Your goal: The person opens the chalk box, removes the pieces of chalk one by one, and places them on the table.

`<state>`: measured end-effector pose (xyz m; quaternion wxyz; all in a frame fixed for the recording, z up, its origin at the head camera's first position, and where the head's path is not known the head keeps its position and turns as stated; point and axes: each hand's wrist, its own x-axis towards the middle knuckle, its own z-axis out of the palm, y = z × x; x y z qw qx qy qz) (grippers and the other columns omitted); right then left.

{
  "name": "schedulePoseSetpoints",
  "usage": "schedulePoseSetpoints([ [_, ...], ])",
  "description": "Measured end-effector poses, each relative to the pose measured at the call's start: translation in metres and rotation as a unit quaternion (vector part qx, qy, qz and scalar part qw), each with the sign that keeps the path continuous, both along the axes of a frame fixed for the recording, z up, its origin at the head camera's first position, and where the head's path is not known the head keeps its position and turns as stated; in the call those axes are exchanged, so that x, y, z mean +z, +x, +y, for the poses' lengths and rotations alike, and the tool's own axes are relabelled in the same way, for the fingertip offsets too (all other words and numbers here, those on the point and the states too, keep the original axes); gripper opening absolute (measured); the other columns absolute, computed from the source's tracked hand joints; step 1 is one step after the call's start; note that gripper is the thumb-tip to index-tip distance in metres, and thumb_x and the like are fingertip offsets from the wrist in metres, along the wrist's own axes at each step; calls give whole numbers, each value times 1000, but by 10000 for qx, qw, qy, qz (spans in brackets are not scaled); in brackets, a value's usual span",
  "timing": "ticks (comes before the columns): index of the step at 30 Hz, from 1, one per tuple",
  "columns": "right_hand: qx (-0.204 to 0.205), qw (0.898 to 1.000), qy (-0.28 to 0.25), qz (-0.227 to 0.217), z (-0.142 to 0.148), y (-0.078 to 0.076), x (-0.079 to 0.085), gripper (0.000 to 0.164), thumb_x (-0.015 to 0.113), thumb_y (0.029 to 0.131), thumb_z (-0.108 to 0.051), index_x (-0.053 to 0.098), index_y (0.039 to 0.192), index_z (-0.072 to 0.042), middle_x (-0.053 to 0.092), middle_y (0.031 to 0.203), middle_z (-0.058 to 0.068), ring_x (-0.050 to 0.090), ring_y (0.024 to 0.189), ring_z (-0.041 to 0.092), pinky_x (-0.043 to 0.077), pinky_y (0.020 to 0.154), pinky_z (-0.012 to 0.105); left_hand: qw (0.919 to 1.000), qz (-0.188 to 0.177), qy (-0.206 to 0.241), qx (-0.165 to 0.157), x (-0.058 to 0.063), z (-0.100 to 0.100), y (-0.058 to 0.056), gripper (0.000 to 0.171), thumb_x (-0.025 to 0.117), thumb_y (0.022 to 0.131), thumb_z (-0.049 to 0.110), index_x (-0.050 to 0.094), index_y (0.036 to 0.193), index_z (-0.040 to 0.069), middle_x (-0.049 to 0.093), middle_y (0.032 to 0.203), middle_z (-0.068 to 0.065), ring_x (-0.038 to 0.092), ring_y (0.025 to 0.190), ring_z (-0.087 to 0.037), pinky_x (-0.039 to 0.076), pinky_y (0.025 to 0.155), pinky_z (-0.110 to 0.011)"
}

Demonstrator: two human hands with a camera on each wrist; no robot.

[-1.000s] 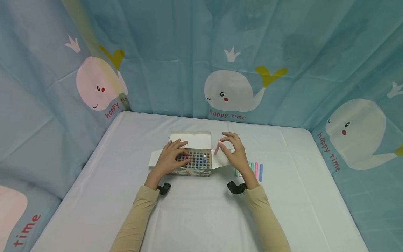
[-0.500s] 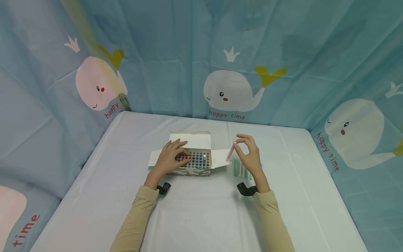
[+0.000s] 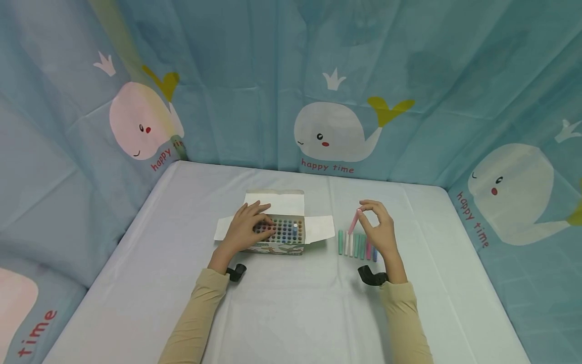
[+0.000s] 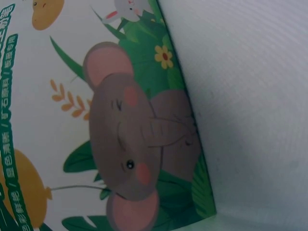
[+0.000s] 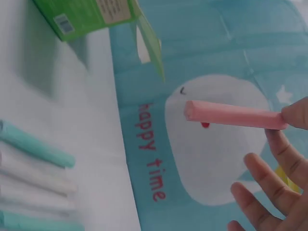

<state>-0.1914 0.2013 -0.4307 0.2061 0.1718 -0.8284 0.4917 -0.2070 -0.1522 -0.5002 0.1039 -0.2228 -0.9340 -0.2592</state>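
My right hand (image 3: 381,230) pinches one end of a pink chalk stick (image 5: 236,114) between thumb and index finger. In the right wrist view its other fingers are spread apart. The stick hangs tilted above a row of chalk on the table, where I see green sticks (image 3: 340,242), white sticks (image 3: 351,245), a pink one (image 3: 369,251) and a blue one (image 3: 375,254). My left hand (image 3: 241,228) rests over the left part of the open chalk box (image 3: 291,249), thumb and index apart above the rows of chalk. A blue stick (image 3: 295,229) stands up from those rows.
The box's back lid (image 3: 275,202) and side flap (image 3: 320,228) lie folded outward. An elephant print (image 4: 125,134) covers its front in the left wrist view. White cloth (image 3: 291,308) covers the table, and a whale-print curtain (image 3: 254,126) hangs behind.
My right hand has moved right with the pink chalk stick, from beside the box's side flap to over the row of chalk. The left hand has stayed in place on the box.
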Motion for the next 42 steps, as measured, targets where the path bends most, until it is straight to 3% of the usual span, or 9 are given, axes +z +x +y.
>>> schedulePoseSetpoints([
  [8, -356, 9976, 260, -538, 39, -15, -33, 12, 62, 90, -15, 63, 95, -4, 61, 114, 13, 50, 115, 29, 38, 104, 52, 10000, 9, -25, 13, 1, 1, 1, 21, 69, 81, 44, 68, 92, 26, 44, 142, -2, 26, 138, -29, 7, 122, -44],
  [14, -581, 9910, 739, -955, 61, -13, -37, 22, 59, 92, -27, 63, 97, -5, 61, 114, 14, 49, 116, 33, 39, 101, 55, 10000, 3, -44, 19, 2, 0, 1, 20, 68, 82, 44, 68, 92, 27, 44, 142, -1, 26, 139, -28, 8, 122, -44],
  [23, -782, 9706, 1330, -1848, 87, -7, -48, 33, 55, 93, -33, 60, 104, -2, 56, 119, 18, 46, 117, 38, 39, 99, 60, 10000, 16, -58, 11, 0, -1, 1, 21, 68, 82, 44, 68, 92, 26, 44, 142, -1, 26, 139, -27, 7, 122, -44],
  [31, -688, 9467, 1885, -2520, 104, -6, -58, 41, 51, 94, -37, 59, 107, 1, 51, 125, 26, 41, 123, 44, 37, 100, 63, 10000, 41, -14, 11, 0, -1, 2, 20, 68, 82, 42, 68, 92, 25, 45, 141, -3, 26, 138, -28, 7, 122, -44],
  [36, -498, 9375, 2149, -2690, 110, -9, -67, 44, 51, 94, -37, 60, 106, 4, 50, 125, 27, 39, 123, 46, 35, 102, 64, 10000, 82, 12, 13, 1, -1, 1, 20, 70, 80, 41, 69, 92, 24, 46, 141, -4, 27, 138, -29, 8, 122, -44],
  [42, -538, 9365, 2377, -2522, 111, -12, -75, 38, 55, 92, -32, 63, 93, 5, 52, 119, 29, 44, 116, 47, 38, 99, 63, 10000, 34, 1, 30, 2, 0, 2, 20, 70, 81, 41, 69, 92, 24, 45, 141, -4, 27, 138, -28, 8, 122, -44],
])
